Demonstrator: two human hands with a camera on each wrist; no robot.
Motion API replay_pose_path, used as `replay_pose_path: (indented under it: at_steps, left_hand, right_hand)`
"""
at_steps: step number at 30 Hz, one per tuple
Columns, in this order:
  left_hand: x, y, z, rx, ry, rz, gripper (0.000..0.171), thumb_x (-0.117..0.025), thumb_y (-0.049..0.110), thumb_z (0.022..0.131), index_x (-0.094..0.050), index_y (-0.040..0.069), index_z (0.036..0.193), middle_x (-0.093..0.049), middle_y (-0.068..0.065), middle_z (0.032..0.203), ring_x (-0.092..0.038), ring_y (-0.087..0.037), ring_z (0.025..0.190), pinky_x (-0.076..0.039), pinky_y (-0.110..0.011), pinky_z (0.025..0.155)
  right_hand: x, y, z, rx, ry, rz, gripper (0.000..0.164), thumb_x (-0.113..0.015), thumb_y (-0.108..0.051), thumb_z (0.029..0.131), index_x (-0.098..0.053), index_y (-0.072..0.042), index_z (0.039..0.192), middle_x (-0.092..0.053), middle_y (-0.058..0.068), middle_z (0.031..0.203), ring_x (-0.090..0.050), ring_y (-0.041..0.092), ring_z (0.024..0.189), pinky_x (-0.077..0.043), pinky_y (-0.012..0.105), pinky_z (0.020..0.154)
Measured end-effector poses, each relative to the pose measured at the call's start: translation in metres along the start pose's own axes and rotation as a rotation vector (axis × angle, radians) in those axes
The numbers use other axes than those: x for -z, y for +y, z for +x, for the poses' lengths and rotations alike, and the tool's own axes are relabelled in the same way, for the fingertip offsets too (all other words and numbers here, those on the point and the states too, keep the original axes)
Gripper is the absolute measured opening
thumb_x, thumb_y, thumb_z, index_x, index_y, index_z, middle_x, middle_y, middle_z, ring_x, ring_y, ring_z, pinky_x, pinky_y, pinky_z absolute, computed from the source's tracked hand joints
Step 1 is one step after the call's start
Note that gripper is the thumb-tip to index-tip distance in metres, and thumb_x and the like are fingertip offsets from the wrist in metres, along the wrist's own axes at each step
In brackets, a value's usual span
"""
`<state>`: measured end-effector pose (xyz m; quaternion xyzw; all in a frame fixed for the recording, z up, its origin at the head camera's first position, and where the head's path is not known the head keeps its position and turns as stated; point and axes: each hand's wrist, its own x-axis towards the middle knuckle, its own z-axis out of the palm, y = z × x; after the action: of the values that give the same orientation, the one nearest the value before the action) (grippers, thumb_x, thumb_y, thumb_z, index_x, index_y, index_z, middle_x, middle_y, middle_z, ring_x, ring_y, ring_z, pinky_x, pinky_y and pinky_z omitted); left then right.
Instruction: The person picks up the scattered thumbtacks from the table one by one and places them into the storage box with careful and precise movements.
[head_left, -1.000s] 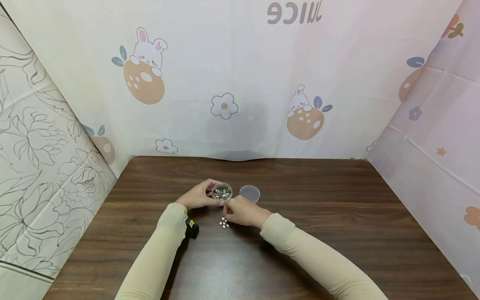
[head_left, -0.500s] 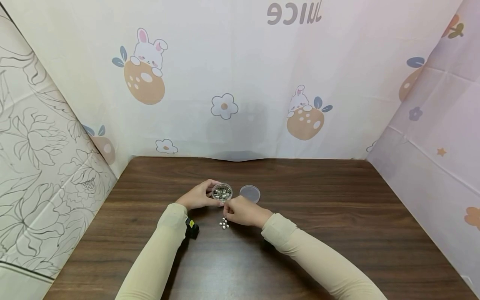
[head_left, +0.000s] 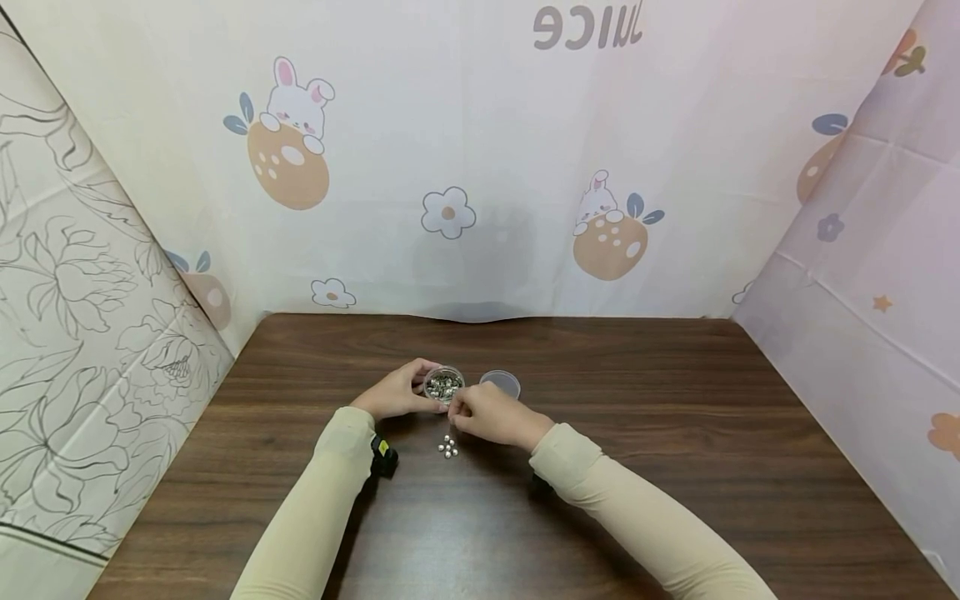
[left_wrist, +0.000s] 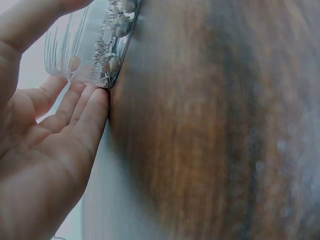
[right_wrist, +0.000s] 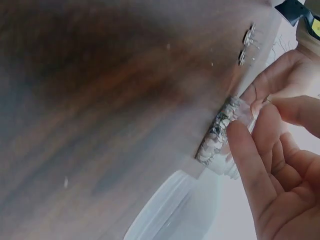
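My left hand (head_left: 397,392) holds the side of a clear round jar (left_wrist: 60,55), thumb on one side and fingers on the other. Silver thumbtacks (left_wrist: 120,26) with domed heads fill its bottom. At the jar's near right side, my right hand (head_left: 491,414) has its thumb and a finger pinched together. A thin dark tip of what looks like a thumbtack (right_wrist: 267,99) shows between them, mostly hidden. Its index finger (right_wrist: 243,145) stands straighter, in front of the jar in the right wrist view. Several loose thumbtacks (head_left: 447,447) lie clustered on the table just below the hands.
A clear round lid (head_left: 501,383) lies on the dark wooden table (head_left: 637,433), right of the jar and partly behind my right hand. A black wrist device (head_left: 384,457) sits at my left cuff. Printed cloth (head_left: 465,275) hangs behind the table.
My right hand has moved slightly up and away from the loose thumbtacks, toward the jar, and covers a bit more of the lid. My left hand and the jar have stayed put.
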<state>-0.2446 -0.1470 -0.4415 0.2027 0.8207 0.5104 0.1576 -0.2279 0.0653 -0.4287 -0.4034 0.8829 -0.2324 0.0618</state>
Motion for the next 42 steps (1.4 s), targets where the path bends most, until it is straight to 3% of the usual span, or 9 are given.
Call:
replay_pose_path:
  at_steps: [17, 25, 29, 36, 42]
  left_hand:
    - [0.001, 0.004, -0.001, -0.006, -0.014, -0.013, 0.066, -0.076, 0.014, 0.077, -0.041, -0.002, 0.131, -0.048, -0.023, 0.129, -0.045, -0.03, 0.119, -0.037, -0.048, 0.106]
    - [0.002, 0.005, -0.002, 0.011, -0.012, 0.016, 0.068, -0.076, 0.016, 0.078, -0.04, -0.001, 0.132, -0.046, -0.021, 0.131, -0.043, -0.03, 0.12, -0.038, -0.047, 0.105]
    - [0.002, -0.001, 0.002, -0.003, -0.011, 0.011, 0.066, -0.076, 0.016, 0.077, -0.041, 0.001, 0.131, -0.048, -0.02, 0.131, -0.045, -0.029, 0.119, -0.039, -0.047, 0.105]
    - [-0.001, -0.028, 0.014, 0.013, 0.028, 0.03, 0.065, -0.079, 0.024, 0.074, -0.044, 0.013, 0.128, -0.05, -0.008, 0.129, -0.047, -0.018, 0.117, -0.04, -0.045, 0.104]
    - [-0.002, -0.031, 0.014, 0.027, 0.028, 0.042, 0.065, -0.08, 0.027, 0.074, -0.045, 0.017, 0.128, -0.051, -0.003, 0.126, -0.048, -0.015, 0.114, -0.041, -0.042, 0.103]
  right_hand:
    - [0.011, 0.004, 0.011, -0.078, 0.12, -0.008, 0.007, -0.058, -0.017, 0.09, -0.064, -0.015, 0.087, -0.058, -0.007, 0.069, -0.049, 0.004, 0.056, -0.045, 0.02, 0.049]
    - [0.013, 0.008, 0.021, -0.136, 0.114, -0.031, 0.008, -0.058, -0.019, 0.091, -0.065, -0.016, 0.089, -0.056, -0.006, 0.066, -0.048, 0.006, 0.052, -0.044, 0.021, 0.048]
    - [0.015, 0.009, 0.03, -0.146, 0.125, -0.048, 0.009, -0.057, -0.02, 0.092, -0.064, -0.016, 0.09, -0.056, -0.006, 0.065, -0.047, 0.006, 0.051, -0.044, 0.021, 0.047]
    - [0.015, 0.012, 0.041, -0.191, 0.1, -0.101, 0.012, -0.057, -0.027, 0.092, -0.065, -0.019, 0.093, -0.058, -0.008, 0.069, -0.049, 0.005, 0.053, -0.044, 0.022, 0.046]
    - [0.012, 0.013, 0.043, -0.208, 0.109, -0.102, 0.019, -0.057, -0.031, 0.092, -0.068, -0.018, 0.101, -0.061, -0.007, 0.076, -0.051, 0.006, 0.058, -0.047, 0.024, 0.05]
